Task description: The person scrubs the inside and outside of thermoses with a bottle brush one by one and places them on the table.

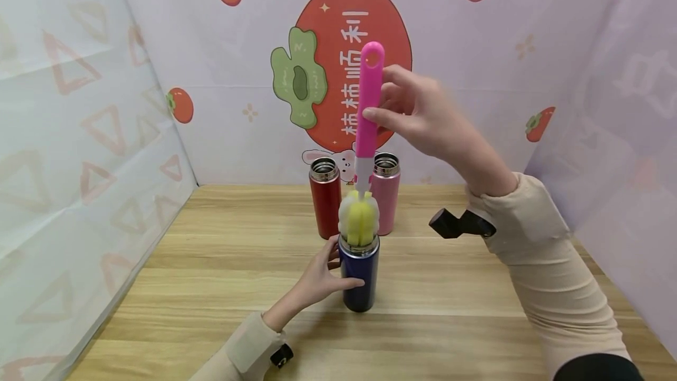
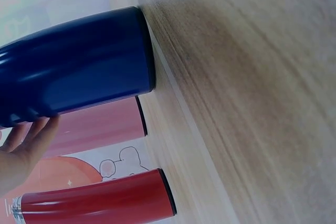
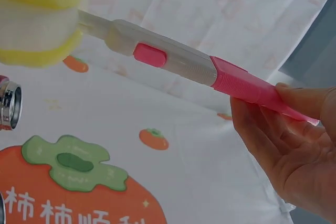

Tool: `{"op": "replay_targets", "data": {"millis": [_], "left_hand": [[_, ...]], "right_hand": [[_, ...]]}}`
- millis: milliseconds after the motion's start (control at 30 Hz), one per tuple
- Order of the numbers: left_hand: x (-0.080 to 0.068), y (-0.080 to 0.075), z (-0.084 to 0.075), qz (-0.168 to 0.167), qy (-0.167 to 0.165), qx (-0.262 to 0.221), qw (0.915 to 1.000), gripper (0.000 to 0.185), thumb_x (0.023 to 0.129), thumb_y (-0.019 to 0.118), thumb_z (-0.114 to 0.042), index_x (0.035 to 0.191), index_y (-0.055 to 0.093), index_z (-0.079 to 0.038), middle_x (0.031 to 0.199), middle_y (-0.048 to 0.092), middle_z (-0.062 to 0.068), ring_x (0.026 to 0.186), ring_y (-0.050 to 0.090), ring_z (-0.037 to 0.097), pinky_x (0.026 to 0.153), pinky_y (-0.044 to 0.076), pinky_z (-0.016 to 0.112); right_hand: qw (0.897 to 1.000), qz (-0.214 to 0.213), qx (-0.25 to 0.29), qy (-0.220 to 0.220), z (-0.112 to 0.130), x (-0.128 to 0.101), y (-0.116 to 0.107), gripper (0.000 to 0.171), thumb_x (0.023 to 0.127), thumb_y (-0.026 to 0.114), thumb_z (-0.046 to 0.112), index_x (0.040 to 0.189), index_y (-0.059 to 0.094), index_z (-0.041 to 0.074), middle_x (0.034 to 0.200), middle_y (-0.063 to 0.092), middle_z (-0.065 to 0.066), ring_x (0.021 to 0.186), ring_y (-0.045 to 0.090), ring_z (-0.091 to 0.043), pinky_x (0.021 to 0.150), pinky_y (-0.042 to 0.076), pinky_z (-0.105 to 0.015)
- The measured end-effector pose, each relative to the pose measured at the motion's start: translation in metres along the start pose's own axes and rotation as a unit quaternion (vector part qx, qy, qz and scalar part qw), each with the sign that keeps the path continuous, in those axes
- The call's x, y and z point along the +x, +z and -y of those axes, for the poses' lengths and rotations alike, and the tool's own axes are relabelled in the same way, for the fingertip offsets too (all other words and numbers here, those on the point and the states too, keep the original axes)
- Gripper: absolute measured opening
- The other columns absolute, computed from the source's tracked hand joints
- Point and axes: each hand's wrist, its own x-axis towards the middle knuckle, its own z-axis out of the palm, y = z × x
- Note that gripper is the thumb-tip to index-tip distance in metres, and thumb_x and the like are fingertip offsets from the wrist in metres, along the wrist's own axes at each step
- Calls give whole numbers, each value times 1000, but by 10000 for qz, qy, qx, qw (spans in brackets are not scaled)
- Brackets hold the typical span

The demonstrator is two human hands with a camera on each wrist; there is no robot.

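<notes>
A bottle brush with a pink handle (image 1: 369, 90) and a yellow-and-white sponge head (image 1: 359, 219) stands nearly vertical over a dark blue flask (image 1: 361, 281). My right hand (image 1: 412, 107) pinches the handle between thumb and fingers. The sponge's lower end overlaps the flask's open steel mouth in the head view. My left hand (image 1: 322, 278) holds the flask around its side, thumb across the front. In the left wrist view the blue flask (image 2: 79, 61) stands upright on the table, with fingertips (image 2: 44, 129) against it. The right wrist view shows the pink handle (image 3: 252, 85) and a grey neck.
Behind the blue flask stand a red flask (image 1: 325, 201) on the left and a pink flask (image 1: 388, 196) on the right, both without lids. All stand on a wooden table (image 1: 238, 251). A printed cloth (image 1: 238, 151) hangs at the back and sides.
</notes>
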Motion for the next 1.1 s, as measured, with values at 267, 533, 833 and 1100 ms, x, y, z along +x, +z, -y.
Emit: {"op": "replay_targets", "data": {"millis": [267, 533, 833, 1100], "left_hand": [[0, 1, 1, -6, -103, 2, 9999, 73, 68, 76, -13, 127, 34, -17, 123, 49, 7, 110, 50, 23, 87, 42, 41], [-4, 0, -18, 46, -210, 53, 9998, 72, 69, 74, -8, 128, 33, -10, 124, 48, 12, 111, 49, 26, 88, 42, 41], [-3, 0, -18, 67, -180, -11, 9998, 72, 69, 74, -8, 128, 33, -10, 124, 48, 12, 111, 49, 26, 88, 41, 43], [-4, -1, -20, 65, -173, 44, 9998, 71, 69, 74, -9, 127, 33, -10, 124, 48, 13, 111, 49, 27, 88, 41, 43]], "right_hand": [[9999, 66, 112, 4, -7, -3, 3, 36, 83, 58, 3, 116, 45, -5, 95, 60, -20, 80, 63, -23, 69, 51, -29], [9998, 219, 9, -26, -12, -6, 11, 34, 82, 59, 2, 114, 46, -4, 91, 61, -18, 77, 62, -22, 68, 51, -29], [9997, 231, -104, 57, -19, -15, 20, 34, 82, 59, 2, 114, 47, -3, 92, 61, -15, 77, 62, -22, 72, 50, -32], [9989, 445, -87, 93, -25, -20, 27, 32, 81, 61, 3, 110, 48, -3, 88, 62, -14, 73, 61, -21, 66, 51, -31]]}}
